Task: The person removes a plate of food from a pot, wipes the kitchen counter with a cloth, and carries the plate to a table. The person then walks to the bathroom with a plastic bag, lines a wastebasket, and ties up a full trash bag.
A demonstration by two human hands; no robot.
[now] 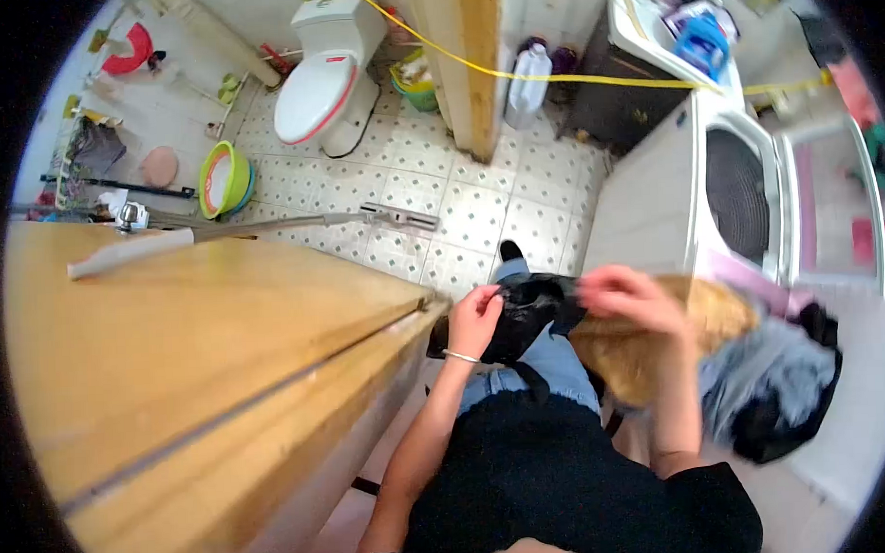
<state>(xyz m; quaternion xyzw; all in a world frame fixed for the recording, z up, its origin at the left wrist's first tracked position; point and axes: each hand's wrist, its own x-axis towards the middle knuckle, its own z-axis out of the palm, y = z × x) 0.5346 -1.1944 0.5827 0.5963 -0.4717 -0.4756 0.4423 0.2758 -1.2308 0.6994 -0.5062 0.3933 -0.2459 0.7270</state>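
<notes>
A black, crinkled, slightly shiny garment [524,324] hangs above my legs, with a strap-like piece dangling below. Its exact kind does not show. My left hand [475,319], with a bangle on the wrist, pinches its left upper edge. My right hand [630,297] is blurred by motion, fingertips at the garment's right edge; whether they grip it is unclear. Just beyond that hand lies a tan, furry-looking thing [611,358]. Farther right, a heap of grey and black clothes [773,377] lies in front of the front-loading washing machine [644,196], whose round door [835,204] stands ajar.
Close on my left is a wooden panel [221,352]. A squeegee-like mop [397,218] reaches over the tiled floor [460,212]. Farther off are a toilet [324,95], a green basin [217,182], a wooden post [474,71] and a plastic bottle [527,88]. A yellow strap [553,78] crosses overhead.
</notes>
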